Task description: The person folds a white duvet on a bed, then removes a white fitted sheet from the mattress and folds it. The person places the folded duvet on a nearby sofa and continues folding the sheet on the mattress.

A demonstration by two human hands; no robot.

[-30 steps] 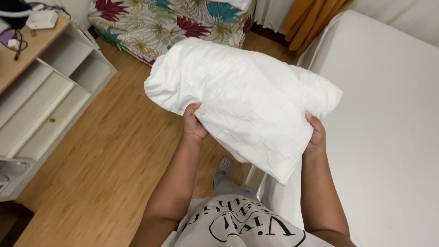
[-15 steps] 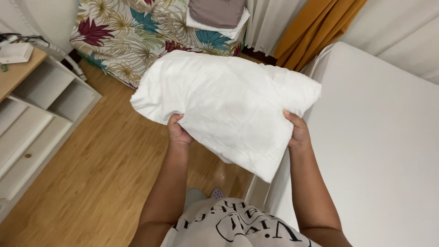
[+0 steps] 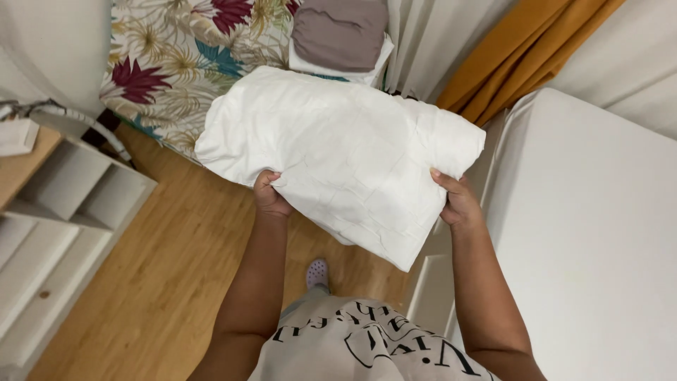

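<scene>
- White pillow [image 3: 345, 159] hangs in the air in front of you, above the wooden floor [image 3: 162, 282] and just left of the white mattress [image 3: 592, 233].
- Your left hand [image 3: 270, 195] grips its lower left edge, fingers curled tight into the fabric.
- Your right hand [image 3: 458, 201] clasps the right edge, thumb on top, fingers hidden behind.
- Beyond it sits a floral-covered seat [image 3: 176, 70] bearing a folded grey and white stack [image 3: 342, 35]; orange curtain [image 3: 522, 56] hangs to the right.
- White shelf unit [image 3: 63, 212] stands at your left.

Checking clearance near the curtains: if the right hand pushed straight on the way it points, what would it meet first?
Probably the orange curtain; the right hand, gripping the white pillow, points toward it, though depth is unclear.
</scene>
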